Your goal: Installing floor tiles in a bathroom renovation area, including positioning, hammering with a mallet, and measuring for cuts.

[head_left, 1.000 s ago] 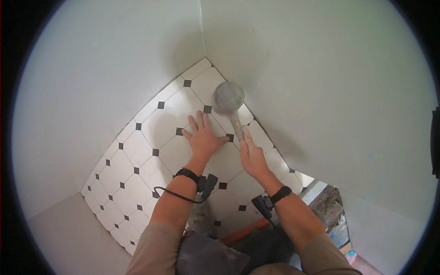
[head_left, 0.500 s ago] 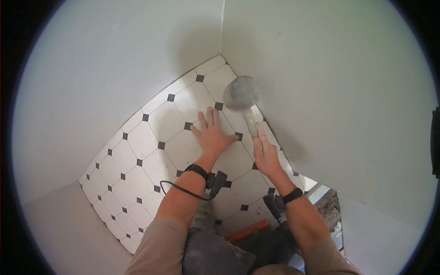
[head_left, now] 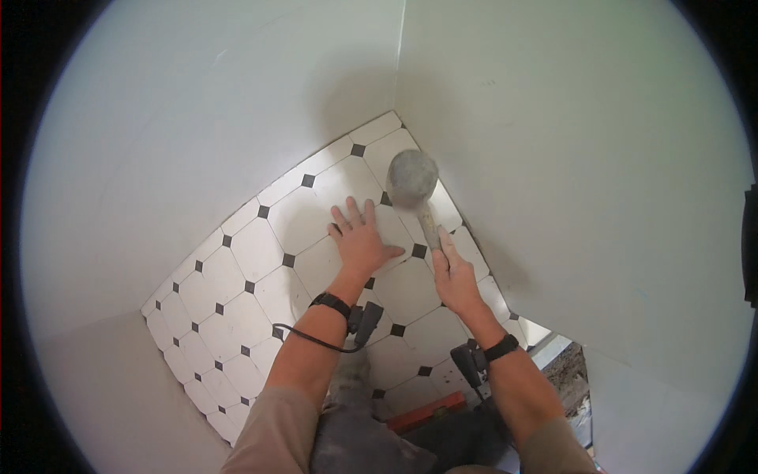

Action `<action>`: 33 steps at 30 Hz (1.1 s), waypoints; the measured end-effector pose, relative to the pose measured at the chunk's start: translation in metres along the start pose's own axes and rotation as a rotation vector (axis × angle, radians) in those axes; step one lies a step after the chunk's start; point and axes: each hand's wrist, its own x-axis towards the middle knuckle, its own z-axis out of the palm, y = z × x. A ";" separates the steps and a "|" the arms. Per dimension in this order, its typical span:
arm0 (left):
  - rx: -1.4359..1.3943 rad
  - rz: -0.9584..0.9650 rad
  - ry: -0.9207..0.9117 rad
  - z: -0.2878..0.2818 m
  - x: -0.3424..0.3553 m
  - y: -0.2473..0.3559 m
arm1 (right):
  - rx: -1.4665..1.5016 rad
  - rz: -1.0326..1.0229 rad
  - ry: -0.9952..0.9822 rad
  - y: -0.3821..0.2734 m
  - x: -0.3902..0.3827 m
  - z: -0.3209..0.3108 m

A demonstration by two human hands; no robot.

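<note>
White octagonal floor tiles (head_left: pixel 322 265) with small dark square insets (head_left: pixel 419 250) cover the floor up to the walls. My left hand (head_left: pixel 362 244) lies flat on a tile with its fingers spread. Wrapped around the handle of a rubber mallet (head_left: pixel 413 178) is my right hand (head_left: pixel 457 278), its index finger stretched along the shaft. The mallet's grey, dusty head is over the tiles near the right wall; whether it touches them I cannot tell. Each wrist wears a black strap with a small device on it, and a cable loops from the left one.
Pale walls (head_left: pixel 568 174) meet at the corner beyond the mallet and close in the floor on the left and right. An orange-red spirit level (head_left: pixel 426 413) lies by my knees. At the lower right, past the tile edge, is a strip of rough debris (head_left: pixel 567 374).
The view has shifted, so the floor and corner sit lower in it. The mallet head, blurred before, shows more sharply and has tilted. My left hand stays spread on the tiles.
</note>
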 end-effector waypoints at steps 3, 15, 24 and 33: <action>0.042 0.007 -0.001 -0.001 0.005 0.002 | 0.083 0.013 0.044 -0.019 0.006 0.007; 0.050 -0.014 -0.063 -0.011 0.002 0.016 | -0.016 0.002 0.086 0.002 0.035 0.010; 0.039 -0.020 -0.071 -0.011 0.001 0.010 | -0.115 -0.005 -0.007 -0.016 0.044 0.016; 0.046 0.011 -0.082 -0.005 -0.008 0.011 | -0.175 0.020 -0.054 0.001 0.031 0.014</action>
